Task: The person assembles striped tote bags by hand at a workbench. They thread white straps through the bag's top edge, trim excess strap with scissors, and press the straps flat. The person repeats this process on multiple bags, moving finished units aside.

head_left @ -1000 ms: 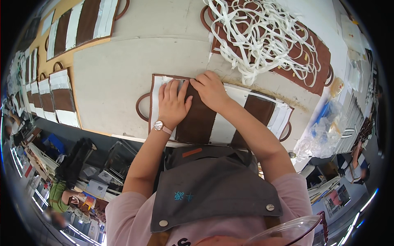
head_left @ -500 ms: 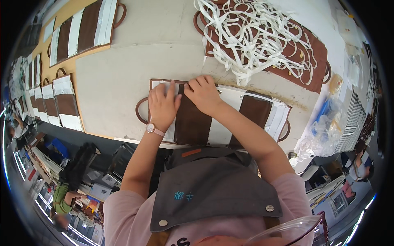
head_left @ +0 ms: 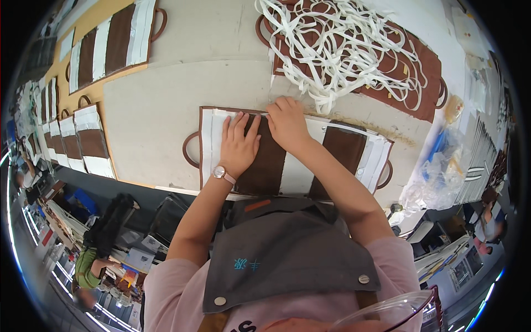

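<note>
A flat bag panel (head_left: 265,163), striped brown and white with a brown loop handle at each end, lies on the table in front of me. My left hand (head_left: 240,146) rests flat on it with fingers spread, the fingertips just below the far edge. Close to its right, my right hand (head_left: 289,124) has its fingers bent at that same edge, thumb and fingertips closed on a thin white tape. The white tape (head_left: 354,128) runs along the panel's far edge to the right. My right forearm hides part of the panel.
A tangled heap of white tape (head_left: 332,50) sits on brown panels (head_left: 423,105) at the far right. More striped panels (head_left: 113,41) lie at the left. Clear plastic bags (head_left: 437,174) are on the right. A person in green (head_left: 86,268) appears at the lower left.
Both hands have shifted to the right along the panel's far edge. My left hand has moved off the white end stripe toward the brown stripe.
</note>
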`<move>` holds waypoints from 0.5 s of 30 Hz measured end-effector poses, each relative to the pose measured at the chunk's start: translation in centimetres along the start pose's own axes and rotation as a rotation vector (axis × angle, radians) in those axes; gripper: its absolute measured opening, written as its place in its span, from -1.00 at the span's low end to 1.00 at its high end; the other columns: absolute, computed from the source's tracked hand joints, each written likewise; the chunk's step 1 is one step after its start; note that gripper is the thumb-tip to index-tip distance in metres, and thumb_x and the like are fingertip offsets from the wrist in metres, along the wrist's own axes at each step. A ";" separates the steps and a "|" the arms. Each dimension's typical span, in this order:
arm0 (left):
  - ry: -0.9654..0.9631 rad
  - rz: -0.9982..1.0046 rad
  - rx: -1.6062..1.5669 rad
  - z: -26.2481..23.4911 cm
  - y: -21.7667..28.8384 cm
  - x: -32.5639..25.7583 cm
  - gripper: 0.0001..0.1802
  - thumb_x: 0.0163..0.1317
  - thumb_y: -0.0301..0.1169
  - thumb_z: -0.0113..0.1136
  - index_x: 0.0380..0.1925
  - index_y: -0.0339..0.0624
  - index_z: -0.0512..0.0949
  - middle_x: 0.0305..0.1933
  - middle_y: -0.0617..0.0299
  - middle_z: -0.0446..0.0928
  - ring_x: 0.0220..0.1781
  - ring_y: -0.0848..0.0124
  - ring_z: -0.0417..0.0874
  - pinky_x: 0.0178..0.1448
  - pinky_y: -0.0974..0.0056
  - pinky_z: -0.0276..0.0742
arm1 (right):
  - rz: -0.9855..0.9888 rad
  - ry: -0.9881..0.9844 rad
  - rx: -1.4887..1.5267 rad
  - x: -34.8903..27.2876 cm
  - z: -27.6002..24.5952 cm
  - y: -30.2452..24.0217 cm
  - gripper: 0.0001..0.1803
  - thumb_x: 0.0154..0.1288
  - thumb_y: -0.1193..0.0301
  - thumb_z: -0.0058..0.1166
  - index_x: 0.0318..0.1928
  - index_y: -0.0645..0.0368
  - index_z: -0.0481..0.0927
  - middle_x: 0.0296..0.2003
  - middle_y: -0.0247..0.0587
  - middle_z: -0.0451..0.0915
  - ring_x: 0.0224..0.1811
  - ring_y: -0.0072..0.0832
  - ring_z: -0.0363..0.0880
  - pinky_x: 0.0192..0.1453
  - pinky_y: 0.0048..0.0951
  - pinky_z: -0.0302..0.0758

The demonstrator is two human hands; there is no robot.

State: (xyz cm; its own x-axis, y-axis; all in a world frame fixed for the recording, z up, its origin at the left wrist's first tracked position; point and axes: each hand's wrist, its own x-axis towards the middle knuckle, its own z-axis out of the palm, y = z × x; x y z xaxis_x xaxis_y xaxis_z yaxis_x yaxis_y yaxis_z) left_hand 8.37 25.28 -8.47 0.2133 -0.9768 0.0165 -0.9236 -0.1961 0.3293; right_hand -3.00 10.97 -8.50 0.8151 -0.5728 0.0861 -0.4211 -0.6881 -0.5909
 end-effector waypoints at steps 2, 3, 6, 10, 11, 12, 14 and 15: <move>0.010 -0.001 0.013 0.1 0.1 0.0 -0.46 0.25 -0.32 0.19 0.26 -0.07 0.44 0.19 0.01 0.37 0.37 0.08 0.29 0.49 -0.13 0.09 | 0.005 -0.009 0.018 0.3 0.6 0.2 -0.85 0.10 0.54 0.15 -0.27 0.17 0.55 -0.27 -0.19 0.46 -0.12 -0.16 0.42 -0.05 -0.17 0.31; 0.015 -0.001 0.024 0.1 0.1 0.1 -0.46 0.24 -0.30 0.20 0.26 -0.05 0.44 0.19 0.02 0.37 0.37 0.09 0.29 0.48 -0.13 0.11 | 0.002 -0.014 0.028 0.2 0.8 0.3 -0.84 0.08 0.55 0.14 -0.26 0.18 0.56 -0.27 -0.19 0.47 -0.12 -0.17 0.43 -0.02 -0.17 0.33; 0.020 0.022 0.032 -0.1 -0.3 0.2 -0.45 0.23 -0.29 0.22 0.25 -0.03 0.45 0.18 0.05 0.37 0.35 0.12 0.31 0.44 -0.11 0.15 | -0.072 -0.011 0.048 -0.2 0.8 0.9 -0.79 0.04 0.55 0.09 -0.24 0.21 0.58 -0.26 -0.20 0.48 -0.10 -0.21 0.44 0.06 -0.18 0.36; 0.018 0.081 0.005 -0.8 -1.0 0.5 -0.44 0.20 -0.28 0.24 0.23 -0.08 0.46 0.16 0.07 0.38 0.32 0.14 0.34 0.40 -0.09 0.20 | -0.309 -0.022 -0.006 -0.9 0.3 2.3 -0.74 0.07 0.50 0.06 -0.17 0.21 0.60 -0.27 -0.26 0.48 -0.11 -0.26 0.43 0.07 -0.22 0.39; 0.020 0.078 -0.011 -0.7 -1.2 0.5 -0.44 0.20 -0.29 0.25 0.22 -0.11 0.45 0.16 0.07 0.38 0.31 0.13 0.34 0.40 -0.10 0.20 | -0.359 -0.039 -0.033 -0.9 0.1 2.5 -0.73 0.08 0.48 0.05 -0.16 0.21 0.60 -0.27 -0.28 0.48 -0.11 -0.28 0.43 0.06 -0.23 0.40; 0.024 0.075 -0.027 -0.5 -1.2 0.5 -0.44 0.19 -0.29 0.25 0.21 -0.15 0.45 0.15 0.06 0.39 0.31 0.12 0.34 0.40 -0.10 0.20 | -0.383 -0.049 -0.044 -1.0 0.0 2.7 -0.70 0.07 0.49 0.06 -0.13 0.22 0.60 -0.25 -0.26 0.48 -0.11 -0.28 0.43 0.07 -0.23 0.40; 0.043 0.079 -0.042 -0.4 -1.3 0.5 -0.44 0.18 -0.30 0.26 0.19 -0.21 0.43 0.14 0.06 0.39 0.30 0.11 0.35 0.40 -0.10 0.20 | -0.430 -0.069 -0.068 -1.1 -0.2 2.8 -0.66 0.05 0.52 0.07 -0.08 0.24 0.60 -0.20 -0.24 0.49 -0.10 -0.28 0.43 0.07 -0.24 0.42; 0.056 0.086 -0.040 -0.4 -1.4 0.5 -0.44 0.18 -0.30 0.27 0.18 -0.24 0.43 0.14 0.06 0.38 0.30 0.11 0.35 0.40 -0.10 0.20 | -0.434 -0.062 -0.075 -1.1 -0.2 2.9 -0.65 0.06 0.50 0.07 -0.08 0.24 0.60 -0.20 -0.25 0.49 -0.09 -0.28 0.43 0.07 -0.25 0.42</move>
State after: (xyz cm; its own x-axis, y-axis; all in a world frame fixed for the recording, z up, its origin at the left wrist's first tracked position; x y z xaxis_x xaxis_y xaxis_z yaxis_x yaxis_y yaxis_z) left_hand 9.89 25.10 -8.59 0.1522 -0.9834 0.0984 -0.9262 -0.1072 0.3615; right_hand -5.18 9.55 -10.14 0.9442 -0.1971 0.2637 -0.0600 -0.8907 -0.4507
